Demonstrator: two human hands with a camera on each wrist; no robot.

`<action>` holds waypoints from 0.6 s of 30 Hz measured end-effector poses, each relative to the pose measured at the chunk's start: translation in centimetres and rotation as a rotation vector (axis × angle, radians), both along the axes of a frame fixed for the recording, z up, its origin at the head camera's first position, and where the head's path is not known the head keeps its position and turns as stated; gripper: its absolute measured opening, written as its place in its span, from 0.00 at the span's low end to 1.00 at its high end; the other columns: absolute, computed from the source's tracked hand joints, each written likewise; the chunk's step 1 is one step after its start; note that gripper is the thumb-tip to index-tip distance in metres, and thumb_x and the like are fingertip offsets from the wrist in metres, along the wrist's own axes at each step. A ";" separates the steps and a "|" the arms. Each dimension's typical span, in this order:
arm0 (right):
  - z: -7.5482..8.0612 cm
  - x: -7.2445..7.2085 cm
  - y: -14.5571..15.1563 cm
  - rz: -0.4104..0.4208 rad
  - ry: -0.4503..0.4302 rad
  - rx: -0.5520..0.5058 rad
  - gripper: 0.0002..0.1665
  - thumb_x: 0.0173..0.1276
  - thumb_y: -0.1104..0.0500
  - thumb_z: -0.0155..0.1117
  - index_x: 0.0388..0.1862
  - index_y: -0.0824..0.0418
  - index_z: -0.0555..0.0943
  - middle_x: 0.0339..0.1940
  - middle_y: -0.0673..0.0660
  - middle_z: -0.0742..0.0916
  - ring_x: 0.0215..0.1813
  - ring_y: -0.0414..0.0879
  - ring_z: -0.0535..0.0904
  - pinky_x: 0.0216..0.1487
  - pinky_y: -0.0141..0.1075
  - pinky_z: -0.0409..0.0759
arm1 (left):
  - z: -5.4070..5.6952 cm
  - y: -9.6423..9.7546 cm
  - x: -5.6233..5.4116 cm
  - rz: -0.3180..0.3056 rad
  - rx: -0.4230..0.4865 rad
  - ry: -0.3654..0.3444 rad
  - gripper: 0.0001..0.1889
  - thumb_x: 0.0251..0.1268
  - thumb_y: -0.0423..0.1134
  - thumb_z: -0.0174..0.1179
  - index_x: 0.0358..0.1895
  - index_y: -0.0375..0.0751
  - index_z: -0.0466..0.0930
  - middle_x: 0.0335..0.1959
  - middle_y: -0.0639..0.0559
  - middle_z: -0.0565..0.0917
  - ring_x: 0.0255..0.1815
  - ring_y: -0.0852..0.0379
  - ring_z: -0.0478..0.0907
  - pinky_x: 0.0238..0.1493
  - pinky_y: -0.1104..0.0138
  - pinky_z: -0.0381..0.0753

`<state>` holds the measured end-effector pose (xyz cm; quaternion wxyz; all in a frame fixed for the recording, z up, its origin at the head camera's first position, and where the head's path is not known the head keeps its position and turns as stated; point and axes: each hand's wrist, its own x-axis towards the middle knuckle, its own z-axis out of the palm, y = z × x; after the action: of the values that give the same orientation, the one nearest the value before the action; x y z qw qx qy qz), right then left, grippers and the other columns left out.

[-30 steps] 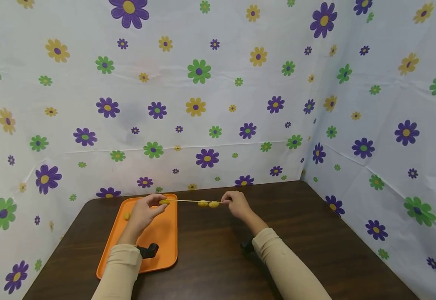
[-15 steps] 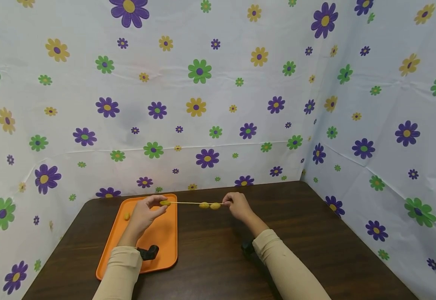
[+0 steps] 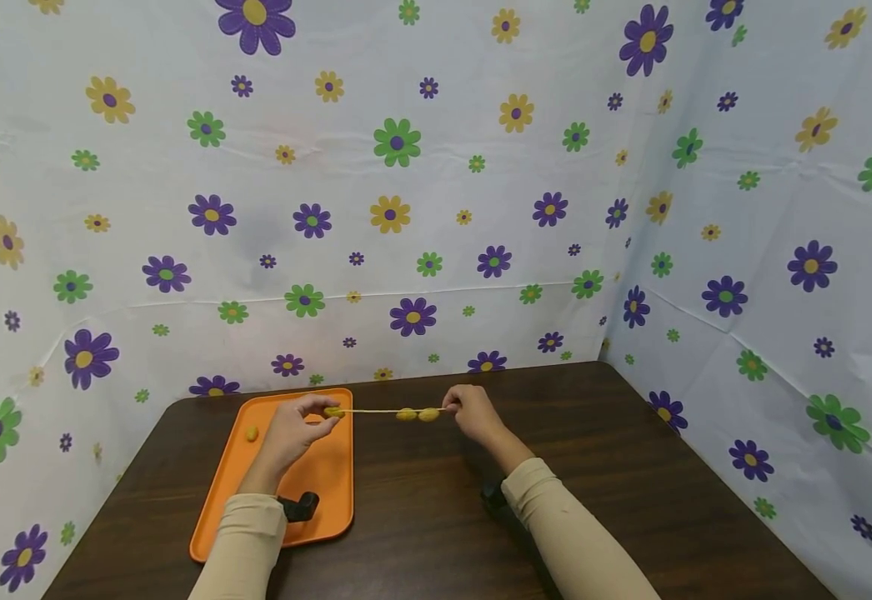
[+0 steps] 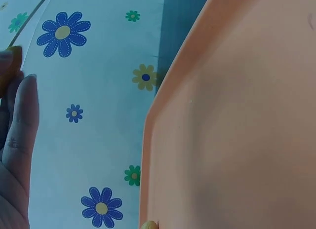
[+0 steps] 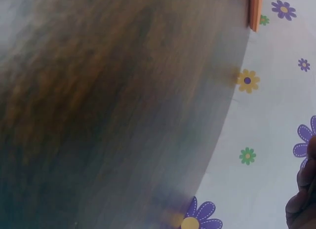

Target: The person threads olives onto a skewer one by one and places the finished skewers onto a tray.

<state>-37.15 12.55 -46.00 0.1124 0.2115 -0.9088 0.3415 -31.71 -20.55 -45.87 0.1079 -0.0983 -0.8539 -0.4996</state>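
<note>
In the head view a thin pale skewer [image 3: 372, 411] runs nearly level between the two hands, above the table. Two yellow oval pieces [image 3: 428, 414], like small fruits, sit side by side on it near its right end. My right hand [image 3: 473, 414] pinches that end. Over the orange tray, my left hand [image 3: 293, 433] holds another yellow oval piece [image 3: 334, 412] between thumb and fingers at the skewer's left end. The left wrist view shows this held piece [image 4: 15, 58] at the left edge, with the skewer rising from it. Whether the skewer passes through this piece is hidden.
An orange tray [image 3: 323, 492] lies on the left of the dark wooden table [image 3: 421, 517]. One loose yellow oval piece [image 3: 252, 433] rests in its far left part. A flower-patterned cloth [image 3: 436, 267] stands behind the table and along its right side.
The skewer's left end has sunk slightly with my left hand, so it lies more level. Both hands keep their hold, and the pieces stay in nearly the same places on it.
</note>
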 end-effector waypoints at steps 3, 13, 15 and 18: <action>-0.1 0.0 -0.1 0.009 -0.001 -0.004 0.08 0.65 0.77 0.64 0.32 0.68 0.85 0.31 0.54 0.86 0.33 0.45 0.76 0.36 0.39 0.80 | -0.1 0.1 0.0 -0.019 0.000 -0.007 0.12 0.65 0.34 0.69 0.51 0.42 0.87 0.41 0.49 0.87 0.53 0.44 0.79 0.42 0.64 0.82; -0.1 0.1 -0.6 0.006 0.001 -0.021 0.08 0.66 0.75 0.66 0.30 0.66 0.86 0.30 0.54 0.87 0.32 0.44 0.76 0.35 0.38 0.80 | -0.6 0.0 0.2 -0.025 0.218 -0.058 0.20 0.65 0.38 0.71 0.57 0.35 0.82 0.49 0.44 0.85 0.54 0.47 0.80 0.49 0.66 0.84; -0.1 0.1 -0.6 0.006 -0.013 -0.029 0.07 0.66 0.74 0.66 0.30 0.65 0.86 0.30 0.54 0.87 0.32 0.44 0.76 0.35 0.38 0.81 | -0.8 0.0 0.3 -0.030 0.329 -0.069 0.20 0.63 0.36 0.72 0.56 0.32 0.81 0.47 0.44 0.85 0.50 0.51 0.83 0.49 0.66 0.85; 0.0 0.2 -0.7 0.008 -0.028 -0.034 0.06 0.67 0.73 0.66 0.31 0.65 0.86 0.30 0.54 0.87 0.32 0.44 0.76 0.36 0.38 0.81 | -0.9 0.0 0.4 -0.050 0.441 -0.072 0.19 0.62 0.33 0.72 0.54 0.28 0.81 0.42 0.49 0.86 0.44 0.56 0.85 0.48 0.65 0.86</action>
<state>-36.93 11.82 -46.01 0.1017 0.2086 -0.9036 0.3602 -31.36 -20.54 -46.81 0.0839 -0.0754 -0.7246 -0.6799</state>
